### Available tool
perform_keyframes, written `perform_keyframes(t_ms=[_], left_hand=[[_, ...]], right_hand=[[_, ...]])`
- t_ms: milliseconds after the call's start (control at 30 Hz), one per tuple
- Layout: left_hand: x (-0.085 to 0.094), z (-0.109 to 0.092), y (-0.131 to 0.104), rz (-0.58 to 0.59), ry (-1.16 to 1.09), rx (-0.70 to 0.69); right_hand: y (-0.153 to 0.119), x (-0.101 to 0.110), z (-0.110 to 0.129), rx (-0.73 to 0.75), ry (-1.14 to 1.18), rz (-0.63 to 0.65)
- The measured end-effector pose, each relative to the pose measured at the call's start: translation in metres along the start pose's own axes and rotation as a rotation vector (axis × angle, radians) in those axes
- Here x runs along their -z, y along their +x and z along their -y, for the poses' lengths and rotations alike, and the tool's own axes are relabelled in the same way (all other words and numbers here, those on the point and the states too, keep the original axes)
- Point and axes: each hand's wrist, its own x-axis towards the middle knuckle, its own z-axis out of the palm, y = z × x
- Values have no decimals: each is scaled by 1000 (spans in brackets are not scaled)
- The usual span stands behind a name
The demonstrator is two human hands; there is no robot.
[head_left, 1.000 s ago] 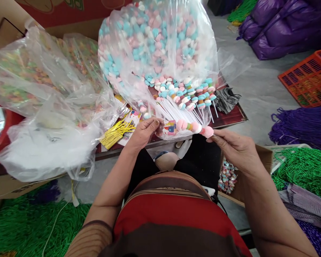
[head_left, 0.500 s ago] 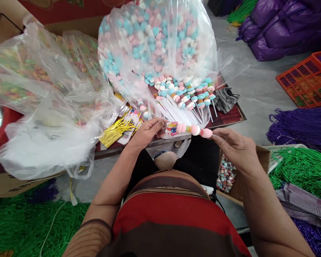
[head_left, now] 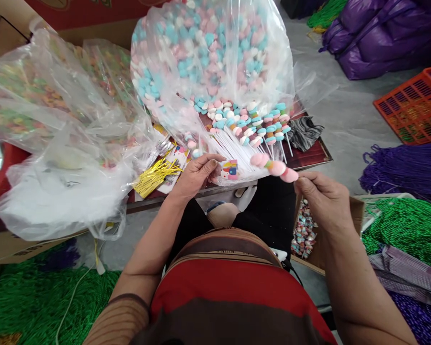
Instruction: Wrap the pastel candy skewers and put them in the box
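My left hand [head_left: 197,176] pinches a small clear bag with a colourful print [head_left: 230,170] at the table's front edge. To the right, my right hand [head_left: 321,194] holds one end of a candy skewer [head_left: 275,168] with pink and white pieces; it tilts up to the left, apart from the bag. Beyond the bag lie white sticks [head_left: 233,146]. Several finished-looking candy skewers [head_left: 269,127] in blue, pink and white rest behind them. Yellow twist ties [head_left: 156,176] lie left of my left hand.
A big bag of blue, pink and white candies [head_left: 211,52] stands at the back. Bags of green and orange candies [head_left: 32,105] are at the left. A cardboard box [head_left: 355,215] with wrapped pieces is below my right hand.
My right hand has moved right with the candy skewer, whose left end has come away from the small bag. The left hand still holds the bag, nearly unmoved.
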Motion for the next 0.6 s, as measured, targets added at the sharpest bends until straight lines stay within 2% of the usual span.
perform_keyframes(t_ms=[133, 300, 467, 600], left_hand=[[-4, 1, 1, 42, 1, 5], [-14, 1, 2, 95, 82, -32], [-21, 5, 1, 132, 216, -48], [-23, 12, -2, 134, 223, -15]], right_hand=[[1, -30, 9, -77, 186, -68], [10, -74, 35, -188, 450, 78], [17, -86, 42, -288, 590, 264], [17, -90, 30, -289, 512, 190]])
